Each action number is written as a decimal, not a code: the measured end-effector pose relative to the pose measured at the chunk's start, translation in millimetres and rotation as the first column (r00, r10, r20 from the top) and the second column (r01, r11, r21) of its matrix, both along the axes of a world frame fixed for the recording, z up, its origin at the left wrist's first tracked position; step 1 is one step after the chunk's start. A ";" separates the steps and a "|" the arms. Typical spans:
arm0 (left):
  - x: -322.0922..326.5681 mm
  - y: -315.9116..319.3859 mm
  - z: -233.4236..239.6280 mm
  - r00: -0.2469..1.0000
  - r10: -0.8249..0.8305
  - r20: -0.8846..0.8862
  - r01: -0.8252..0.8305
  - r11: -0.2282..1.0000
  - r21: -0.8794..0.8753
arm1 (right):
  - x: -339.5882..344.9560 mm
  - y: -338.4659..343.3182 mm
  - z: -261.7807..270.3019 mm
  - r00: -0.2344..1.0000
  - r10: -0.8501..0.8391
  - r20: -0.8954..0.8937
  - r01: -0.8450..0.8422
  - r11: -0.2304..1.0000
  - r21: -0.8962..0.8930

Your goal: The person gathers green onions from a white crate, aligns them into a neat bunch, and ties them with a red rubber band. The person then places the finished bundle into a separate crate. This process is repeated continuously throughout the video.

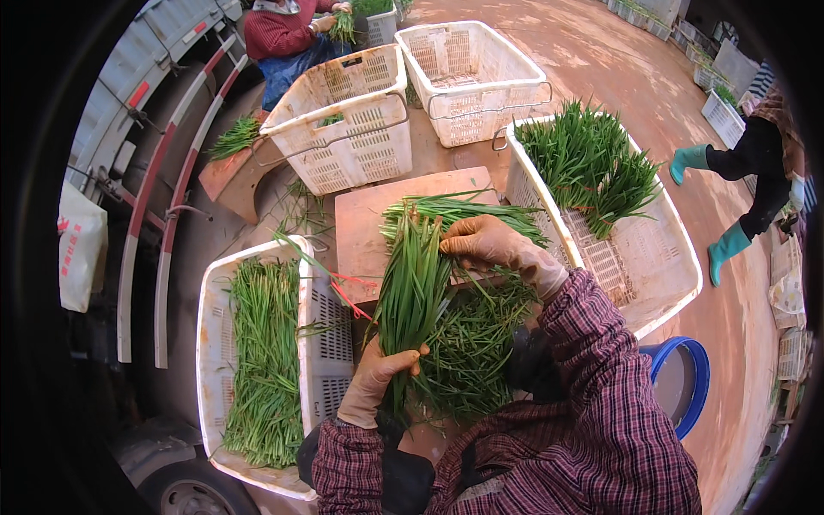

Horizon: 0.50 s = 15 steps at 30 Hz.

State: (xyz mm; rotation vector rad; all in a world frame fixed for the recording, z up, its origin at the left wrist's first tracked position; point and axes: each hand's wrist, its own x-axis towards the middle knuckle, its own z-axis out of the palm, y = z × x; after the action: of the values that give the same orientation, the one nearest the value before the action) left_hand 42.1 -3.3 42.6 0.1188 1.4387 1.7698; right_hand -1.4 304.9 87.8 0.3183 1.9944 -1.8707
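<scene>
My gloved left hand [384,370] grips a bunch of green garlic chives [415,290] low down, its pale cut ends pointing away from me. At the bunch's upper right edge, my gloved right hand [486,243] pinches with thumb and fingertips; what exactly lies between them is too small to tell. Beyond the bunch, more chives [476,215] lie across a low wooden stand [360,225]. Red ties [351,296] hang at the stand's near-left edge. Loose chive leaves [476,347] are heaped on the ground under my hands.
A white plastic crate [306,360] on my left holds chives; another crate [669,257] on my right holds tied bunches. Two crates [360,141] [483,109] stand ahead. A blue-rimmed bucket [698,386] is at right. One person [283,38] sits ahead; another [759,167] is at right. A truck [148,77] stands left.
</scene>
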 end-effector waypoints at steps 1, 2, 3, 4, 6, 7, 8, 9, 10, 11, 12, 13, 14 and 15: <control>-0.2 0.6 -0.7 1.000 0.000 0.003 0.000 1.000 -0.003 | 1.0 1.8 1.7 1.000 0.003 -0.026 -0.002 0.998 0.070; -0.4 0.8 -2.2 1.000 -0.017 0.008 0.017 1.000 -0.008 | 0.5 4.4 -2.0 0.999 0.010 -0.043 -0.006 0.995 0.095; 0.1 2.6 -3.4 0.999 -0.035 0.017 0.036 0.999 -0.011 | 1.1 6.5 -5.2 0.998 0.016 -0.056 -0.009 0.992 0.124; 0.6 4.4 -4.0 0.999 -0.036 0.023 0.037 0.999 -0.013 | 1.5 6.2 -9.2 0.999 0.015 -0.050 -0.008 0.993 0.122; 1.6 6.5 -3.8 0.999 -0.023 0.032 0.023 1.000 -0.008 | 1.2 -0.4 -13.3 0.966 0.064 -0.249 0.081 0.843 0.532; 1.8 6.5 -2.9 0.999 -0.022 0.039 0.022 1.000 -0.013 | 0.7 -4.2 -12.4 0.968 0.063 -0.242 0.077 0.846 0.528; 2.2 6.0 -1.8 0.999 -0.019 0.048 0.019 1.000 -0.004 | -0.5 -7.3 -10.4 0.968 0.033 -0.250 0.136 0.767 0.627; 2.3 6.8 -1.5 0.998 -0.020 0.053 0.020 1.000 0.009 | -1.3 -7.2 -6.9 0.964 0.003 -0.266 0.196 0.668 0.718; 3.2 6.3 -2.7 0.998 -0.022 0.055 0.022 1.000 0.010 | -1.5 -2.0 -12.1 0.946 -0.024 -0.324 0.261 0.653 0.711; 3.9 5.3 -4.4 0.998 -0.024 0.059 0.024 1.000 0.011 | -6.6 8.3 -23.0 0.938 -0.042 -0.344 0.297 0.611 0.734; 3.4 1.7 -6.3 0.998 -0.022 0.060 0.022 1.000 0.006 | -9.2 13.9 -24.1 0.928 -0.102 -0.357 0.339 0.625 0.703; 3.3 0.8 -7.0 0.998 -0.023 0.061 0.023 1.000 0.008 | -9.8 22.3 -23.7 0.915 -0.163 -0.368 0.384 0.631 0.674; 2.9 0.1 -7.4 0.998 -0.004 0.070 0.002 1.000 0.029 | -11.4 33.9 -28.9 0.888 -0.197 -0.414 0.441 0.619 0.650; 2.2 -3.6 -6.9 0.997 0.021 0.078 -0.024 0.999 0.045 | -11.7 37.9 -24.7 0.870 -0.258 -0.421 0.480 0.638 0.602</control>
State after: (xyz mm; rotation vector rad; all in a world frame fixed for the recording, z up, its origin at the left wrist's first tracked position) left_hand 44.3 -6.8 35.6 0.0574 1.3494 1.8066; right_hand -13.1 342.8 63.1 0.7468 3.0116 -1.3158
